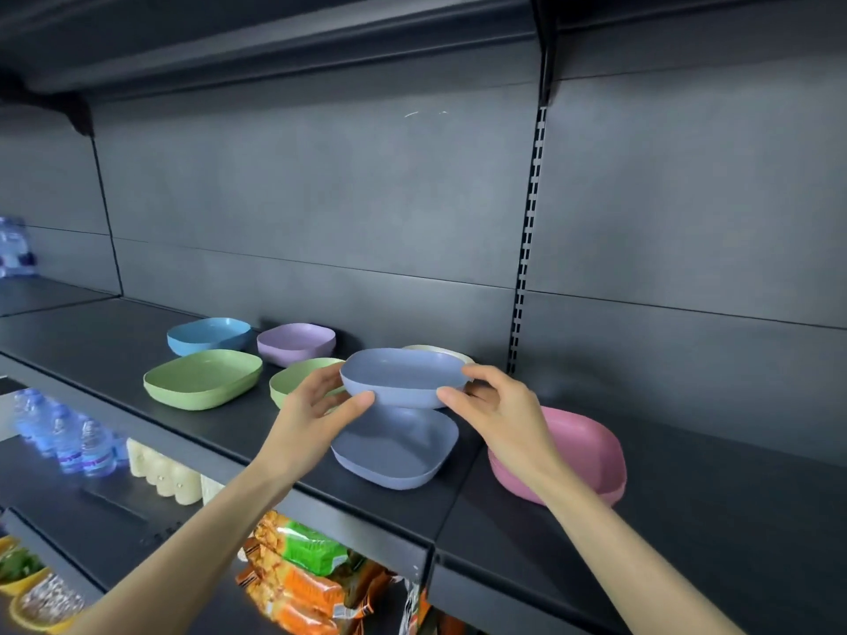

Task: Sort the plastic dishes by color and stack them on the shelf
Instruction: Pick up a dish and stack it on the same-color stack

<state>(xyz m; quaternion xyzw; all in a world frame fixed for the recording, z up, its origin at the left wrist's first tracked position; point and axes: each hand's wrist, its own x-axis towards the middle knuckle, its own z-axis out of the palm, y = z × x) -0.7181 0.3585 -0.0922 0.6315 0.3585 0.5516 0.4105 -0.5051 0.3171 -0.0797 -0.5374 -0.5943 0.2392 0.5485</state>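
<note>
You hold a slate-blue dish (pixel 403 375) in both hands, lifted off the shelf (pixel 687 520) and hanging directly above a second slate-blue dish (pixel 394 446) that sits near the front edge. The two dishes are apart, not touching.

The held dish is open side up and close to level, its near rim dipped a little towards you so the inside shows. Its long axis runs left to right across your view, along the shelf front. The dish below lies turned somewhat, one rounded corner pointing towards you.

Your left hand (pixel 316 405) grips the left end, thumb pressed on the near wall and fingers curled round the far side. Your right hand (pixel 499 410) grips the right end the same way (its fingers are partly hidden behind the dish).

To the right, just beside your right wrist, sits a nested pink stack (pixel 582 446); how many it holds is unclear. To the left stand two green dishes (pixel 201 378), with a light blue dish (pixel 208 334) and a purple dish (pixel 295 341) behind them. A cream dish (pixel 440 351) peeks out behind the held one.
</note>
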